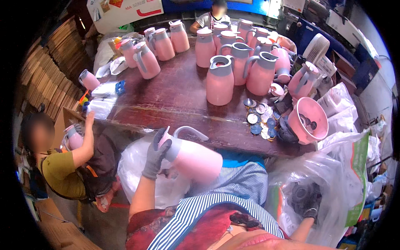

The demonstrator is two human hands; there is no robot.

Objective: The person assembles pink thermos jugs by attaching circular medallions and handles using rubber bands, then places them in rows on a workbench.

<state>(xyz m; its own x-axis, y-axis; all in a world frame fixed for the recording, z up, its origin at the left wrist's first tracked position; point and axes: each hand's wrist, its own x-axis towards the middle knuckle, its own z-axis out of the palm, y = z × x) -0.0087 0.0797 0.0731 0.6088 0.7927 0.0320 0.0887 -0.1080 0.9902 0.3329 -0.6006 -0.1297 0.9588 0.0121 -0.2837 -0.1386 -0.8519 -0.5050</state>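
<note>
At lower centre of the frame, the gloved left hand [156, 153] grips the grey top of a pink jug [192, 155] lying tilted across the lap, while the gloved right hand [309, 203], at lower right, is sunk in a clear plastic bag [333, 175], closed around dark round parts [301, 192].

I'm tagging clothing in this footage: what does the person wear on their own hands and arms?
Both hands wear dark grey knit gloves that end at the wrist: the left hand and the right hand. The forearms are bare, with no sleeves, watches or bands in view. The right glove looks darker and is seen partly through a clear plastic bag.
</note>
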